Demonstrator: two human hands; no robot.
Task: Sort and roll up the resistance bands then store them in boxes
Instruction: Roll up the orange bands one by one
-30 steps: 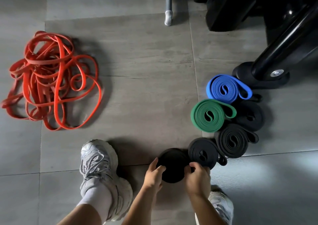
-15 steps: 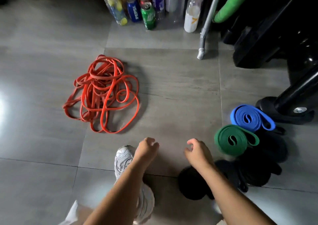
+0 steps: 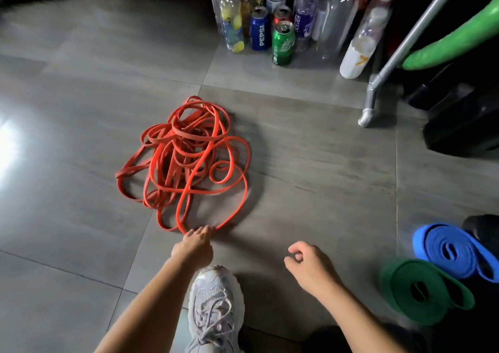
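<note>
Both hands have travelled forward since half a second ago: the left hand (image 3: 196,246) now reaches the orange tangle of bands (image 3: 186,160), its fingertips (image 3: 203,229) on the nearest loop, though whether they have closed on it cannot be told. The right hand (image 3: 310,267) hangs loosely curled above the floor (image 3: 310,147), holding nothing. To do this step well, the person would probably do best to lift one loop only and ease it out slowly, with the right hand pinning the rest of the heap, since a hard tug looks likely to tighten the knots. The blue roll (image 3: 453,250) and green roll (image 3: 421,292) lie finished, well apart on the right. No box is in view. Bottles (image 3: 229,20) and cans (image 3: 282,44) stand at the back; what they hold cannot be judged.
</note>
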